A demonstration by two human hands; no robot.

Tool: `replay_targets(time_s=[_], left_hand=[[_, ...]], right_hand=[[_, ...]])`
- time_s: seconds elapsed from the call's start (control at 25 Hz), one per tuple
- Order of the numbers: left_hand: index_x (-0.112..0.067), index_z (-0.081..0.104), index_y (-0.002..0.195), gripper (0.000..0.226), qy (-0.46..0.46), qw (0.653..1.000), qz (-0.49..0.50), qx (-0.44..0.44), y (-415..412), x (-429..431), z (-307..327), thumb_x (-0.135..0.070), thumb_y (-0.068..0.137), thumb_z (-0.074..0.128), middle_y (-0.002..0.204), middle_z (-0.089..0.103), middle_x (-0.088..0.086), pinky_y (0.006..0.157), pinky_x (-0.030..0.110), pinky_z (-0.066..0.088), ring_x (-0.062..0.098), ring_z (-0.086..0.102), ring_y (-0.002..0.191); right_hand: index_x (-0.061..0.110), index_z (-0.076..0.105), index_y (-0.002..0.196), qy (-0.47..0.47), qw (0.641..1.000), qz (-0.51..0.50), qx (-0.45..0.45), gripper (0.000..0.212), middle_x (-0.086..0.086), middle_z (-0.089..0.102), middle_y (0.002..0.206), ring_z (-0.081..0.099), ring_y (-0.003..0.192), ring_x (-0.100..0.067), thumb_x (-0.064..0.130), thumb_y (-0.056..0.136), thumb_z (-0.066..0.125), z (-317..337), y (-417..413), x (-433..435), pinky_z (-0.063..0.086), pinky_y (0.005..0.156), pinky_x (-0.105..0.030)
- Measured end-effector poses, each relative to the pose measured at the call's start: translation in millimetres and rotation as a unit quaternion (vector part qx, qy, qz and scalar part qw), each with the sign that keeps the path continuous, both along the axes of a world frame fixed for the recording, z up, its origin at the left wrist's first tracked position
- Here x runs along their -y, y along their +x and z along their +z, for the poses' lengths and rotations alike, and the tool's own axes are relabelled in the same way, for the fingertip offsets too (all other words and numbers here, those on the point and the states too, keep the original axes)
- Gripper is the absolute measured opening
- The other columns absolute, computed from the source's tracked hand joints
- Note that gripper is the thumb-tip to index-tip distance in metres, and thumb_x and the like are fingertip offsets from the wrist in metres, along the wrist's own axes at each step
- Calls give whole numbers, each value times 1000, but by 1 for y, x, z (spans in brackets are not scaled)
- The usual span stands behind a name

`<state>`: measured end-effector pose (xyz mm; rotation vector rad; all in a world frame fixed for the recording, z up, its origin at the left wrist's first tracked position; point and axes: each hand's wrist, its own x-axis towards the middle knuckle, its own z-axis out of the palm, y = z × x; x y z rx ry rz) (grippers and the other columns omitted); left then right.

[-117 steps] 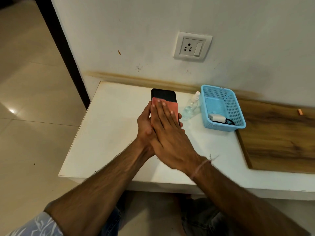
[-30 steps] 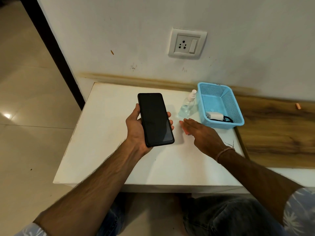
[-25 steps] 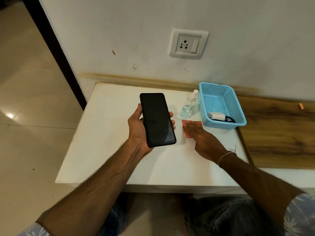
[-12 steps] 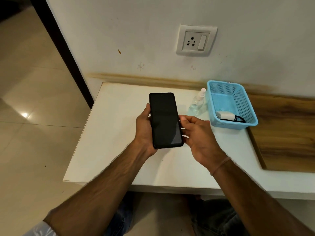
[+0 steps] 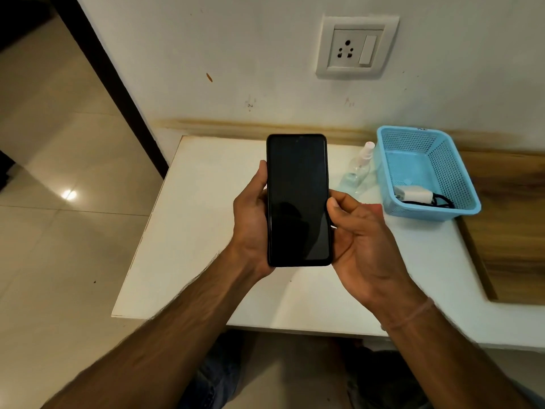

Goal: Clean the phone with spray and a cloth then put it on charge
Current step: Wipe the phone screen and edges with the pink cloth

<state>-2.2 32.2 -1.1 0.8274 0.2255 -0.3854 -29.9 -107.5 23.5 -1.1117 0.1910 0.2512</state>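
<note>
A black phone [image 5: 298,199] with a dark screen is held upright above the white table, screen facing me. My left hand [image 5: 250,222] wraps its left edge from behind. My right hand [image 5: 362,240] grips its right edge, thumb on the front side and fingers behind. A thin pink sliver of the cloth [image 5: 375,206] shows on the table just past my right fingers; the rest is hidden. The clear spray bottle [image 5: 358,169] lies against the blue basket. A white charger [image 5: 413,194] with a black cable rests inside the basket.
The blue mesh basket [image 5: 460,172] sits at the table's back right. A wall socket with a switch [image 5: 356,47] is above the table [image 5: 206,231]. A wooden surface [image 5: 513,225] adjoins on the right. Tiled floor lies to the left.
My right hand set the pink cloth down beside the basket, then came back to the phone's right edge. The phone has turned straighter in both hands.
</note>
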Motion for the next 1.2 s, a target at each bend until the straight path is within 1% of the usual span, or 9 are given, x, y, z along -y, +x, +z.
replay_targets(time_s=[0.12, 0.28, 0.44, 0.56, 0.68, 0.84, 1.0, 1.08, 1.2], left_hand=[[-16, 79, 106, 62, 13, 1000, 13, 14, -3, 0, 7, -65, 91, 44, 106, 76, 12, 80, 39, 60, 28, 73, 93], [-15, 72, 120, 66, 50, 998, 45, 5, -5, 3, 16, -67, 88, 48, 119, 72, 17, 83, 44, 59, 35, 70, 103], [-20, 80, 97, 57, 62, 996, 57, 16, -7, 5, 20, -65, 78, 52, 92, 76, 9, 67, 37, 60, 27, 75, 81], [-16, 77, 105, 60, 50, 997, 61, 17, -8, 5, 21, -64, 82, 51, 94, 75, 12, 69, 38, 60, 29, 74, 83], [-14, 75, 110, 62, 52, 996, 70, 24, -9, 3, 23, -64, 81, 52, 95, 73, 12, 72, 40, 60, 29, 73, 85], [-9, 70, 121, 68, 61, 996, 68, 18, -9, 3, 25, -63, 84, 51, 108, 67, 18, 86, 45, 57, 34, 68, 97], [-15, 76, 106, 58, 69, 994, 83, 23, -9, 2, 23, -62, 85, 51, 94, 72, 12, 73, 39, 60, 28, 72, 86], [-15, 75, 107, 58, 70, 994, 81, 24, -9, 2, 23, -62, 85, 51, 93, 72, 11, 72, 38, 59, 28, 72, 85], [-17, 78, 98, 54, 67, 994, 82, 32, -8, 1, 21, -62, 80, 53, 87, 73, 8, 66, 36, 59, 25, 74, 79]], right_hand=[[11, 60, 121, -2, 1000, 16, 14, 28, -8, 68, 115, 67, 104, -27, 17, 99, 43, 3, -1, 3, 57, 80, -40], [13, 61, 118, -5, 999, 31, 15, 27, -4, 69, 114, 66, 107, -26, 16, 100, 41, 6, 0, 8, 55, 84, -40], [13, 61, 116, 20, 998, 47, 31, 27, -6, 69, 116, 66, 108, -24, 17, 95, 44, 9, -2, 13, 55, 83, -35], [9, 61, 118, 49, 996, 62, 40, 27, -9, 69, 116, 67, 105, -25, 15, 93, 51, 10, -3, 15, 55, 82, -35], [9, 62, 117, 62, 994, 73, 43, 31, -10, 69, 113, 68, 100, -25, 18, 90, 49, 9, -4, 16, 55, 80, -35], [12, 66, 111, 80, 993, 69, 46, 29, -8, 71, 108, 70, 97, -23, 17, 89, 49, 8, -4, 15, 55, 77, -32], [8, 61, 117, 58, 995, 65, 44, 33, -9, 69, 112, 68, 100, -24, 19, 88, 49, 5, -4, 14, 53, 83, -38], [10, 63, 113, 54, 995, 64, 47, 30, -8, 69, 112, 68, 101, -24, 19, 87, 50, 4, -3, 13, 54, 84, -37], [13, 64, 110, 51, 996, 56, 45, 27, -7, 70, 110, 69, 100, -22, 20, 87, 51, 1, -2, 12, 55, 82, -35]])
